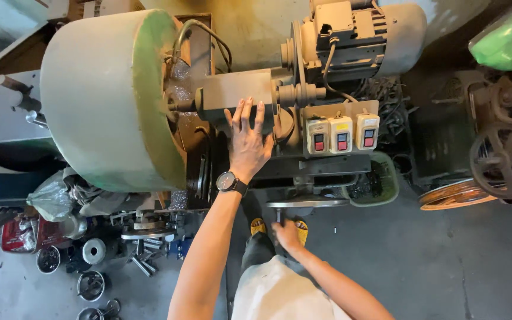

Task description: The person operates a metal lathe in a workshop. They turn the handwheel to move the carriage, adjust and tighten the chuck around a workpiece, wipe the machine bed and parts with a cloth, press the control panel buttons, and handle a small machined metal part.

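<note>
I look down on a worn green machine with a big round drum housing [105, 95] and a grey spindle block [238, 95]. My left hand [248, 139], with a black wristwatch on the wrist, lies flat and open on the spindle block, fingers spread. Lower down, my right hand [287, 233] is closed around the handle of a flat metal handwheel [308, 202] at the machine's front. Three switch boxes [342, 133] with red and black buttons sit just right of my left hand. An electric motor [360, 38] is mounted above them.
A green bin [380, 181] holding metal shavings stands right of the handwheel. Loose metal rings, bolts and parts [99, 261] lie on the concrete floor at lower left beside a plastic bag [51, 198]. Another machine with a spoked wheel [502, 157] stands at right.
</note>
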